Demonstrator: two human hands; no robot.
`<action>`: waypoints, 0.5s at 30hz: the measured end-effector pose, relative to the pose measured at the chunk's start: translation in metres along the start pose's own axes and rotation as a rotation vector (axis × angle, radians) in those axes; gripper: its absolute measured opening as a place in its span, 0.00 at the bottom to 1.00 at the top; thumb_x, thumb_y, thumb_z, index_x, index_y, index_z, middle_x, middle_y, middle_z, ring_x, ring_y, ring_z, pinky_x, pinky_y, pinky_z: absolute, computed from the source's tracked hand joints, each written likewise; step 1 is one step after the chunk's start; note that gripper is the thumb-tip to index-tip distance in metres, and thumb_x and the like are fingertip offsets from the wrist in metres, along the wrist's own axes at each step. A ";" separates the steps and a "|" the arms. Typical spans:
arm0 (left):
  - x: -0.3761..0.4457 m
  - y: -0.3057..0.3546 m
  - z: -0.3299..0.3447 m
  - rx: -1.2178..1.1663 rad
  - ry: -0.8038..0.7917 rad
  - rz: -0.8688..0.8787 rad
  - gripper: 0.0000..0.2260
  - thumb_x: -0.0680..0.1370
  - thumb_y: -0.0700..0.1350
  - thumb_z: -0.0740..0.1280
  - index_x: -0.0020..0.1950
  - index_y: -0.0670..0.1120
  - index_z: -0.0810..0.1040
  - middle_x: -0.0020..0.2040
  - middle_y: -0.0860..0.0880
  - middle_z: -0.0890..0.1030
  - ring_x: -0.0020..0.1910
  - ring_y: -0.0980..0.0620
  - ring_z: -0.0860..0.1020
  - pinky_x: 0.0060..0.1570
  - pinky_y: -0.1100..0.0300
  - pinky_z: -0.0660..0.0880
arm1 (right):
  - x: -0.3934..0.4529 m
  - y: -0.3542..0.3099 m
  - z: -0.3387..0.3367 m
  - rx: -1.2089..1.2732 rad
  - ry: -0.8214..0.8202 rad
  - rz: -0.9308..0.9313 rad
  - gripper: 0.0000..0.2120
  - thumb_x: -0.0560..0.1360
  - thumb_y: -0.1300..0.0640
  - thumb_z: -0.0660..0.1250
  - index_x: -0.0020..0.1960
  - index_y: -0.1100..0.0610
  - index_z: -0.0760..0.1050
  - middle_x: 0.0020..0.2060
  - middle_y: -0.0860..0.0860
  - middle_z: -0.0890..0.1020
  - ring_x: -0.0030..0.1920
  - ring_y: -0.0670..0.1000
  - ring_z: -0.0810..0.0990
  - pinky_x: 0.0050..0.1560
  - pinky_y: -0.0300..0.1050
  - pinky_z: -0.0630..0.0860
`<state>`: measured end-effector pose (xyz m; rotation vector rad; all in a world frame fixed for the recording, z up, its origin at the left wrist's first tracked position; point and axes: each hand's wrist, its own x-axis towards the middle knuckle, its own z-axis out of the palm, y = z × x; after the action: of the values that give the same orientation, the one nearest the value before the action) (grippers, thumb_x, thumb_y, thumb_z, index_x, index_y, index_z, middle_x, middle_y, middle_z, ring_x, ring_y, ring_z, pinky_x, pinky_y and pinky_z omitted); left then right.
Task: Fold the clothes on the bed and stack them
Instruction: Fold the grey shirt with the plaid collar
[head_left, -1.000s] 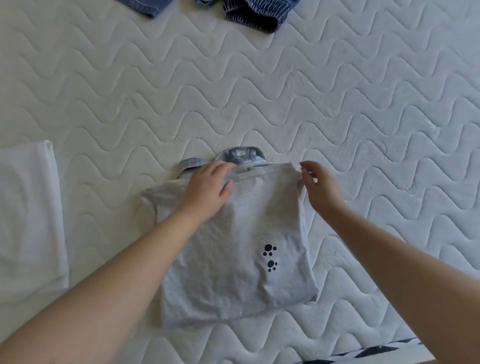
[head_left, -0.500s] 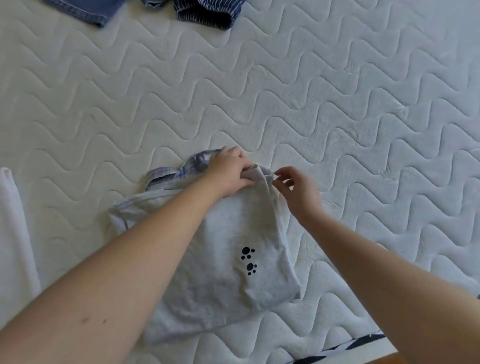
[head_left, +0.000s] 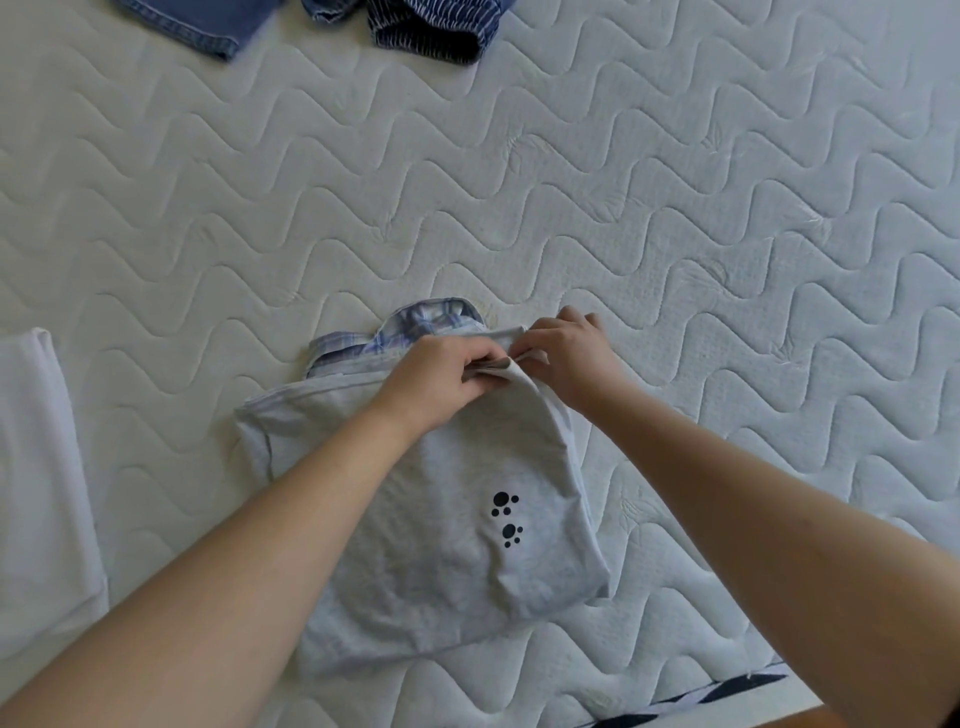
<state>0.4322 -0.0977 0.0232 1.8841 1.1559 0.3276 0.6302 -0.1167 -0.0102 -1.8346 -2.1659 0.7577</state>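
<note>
Currently grey garment lies folded on quilted mattress, near centre, two black paw prints facing up. Plaid garment beneath it, far edge showing. Left hand grips grey far edge, fingers curled into bunched fabric. Right hand pinches same edge, touching left hand. White folded cloth at left. Denim garment and striped garment at far edge, well apart from hands.

White quilted bed. On it: grey shirt over checked cloth, white folded cloth left, jeans, striped dark cloth at top.
</note>
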 end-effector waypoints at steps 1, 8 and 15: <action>0.000 0.000 0.000 -0.004 0.002 0.005 0.06 0.72 0.41 0.75 0.47 0.51 0.83 0.39 0.59 0.81 0.42 0.61 0.78 0.42 0.73 0.70 | 0.004 -0.004 -0.001 0.071 -0.029 0.000 0.05 0.75 0.54 0.71 0.48 0.51 0.85 0.46 0.50 0.83 0.48 0.56 0.76 0.48 0.46 0.64; -0.004 -0.010 0.001 0.038 0.024 -0.003 0.07 0.72 0.43 0.75 0.49 0.49 0.83 0.41 0.57 0.81 0.42 0.60 0.78 0.45 0.67 0.71 | 0.029 -0.020 0.011 0.046 -0.244 -0.043 0.12 0.77 0.61 0.65 0.57 0.53 0.83 0.46 0.53 0.76 0.46 0.55 0.77 0.38 0.47 0.65; 0.002 -0.020 0.007 0.046 0.040 -0.005 0.08 0.72 0.47 0.75 0.49 0.51 0.82 0.39 0.57 0.81 0.40 0.60 0.77 0.41 0.71 0.68 | 0.025 -0.005 0.013 0.274 -0.160 0.012 0.11 0.79 0.62 0.64 0.58 0.56 0.81 0.50 0.52 0.85 0.51 0.51 0.82 0.50 0.41 0.74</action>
<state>0.4258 -0.0958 0.0030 1.9220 1.2038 0.3397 0.6146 -0.0963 -0.0225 -1.6997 -2.0209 1.1749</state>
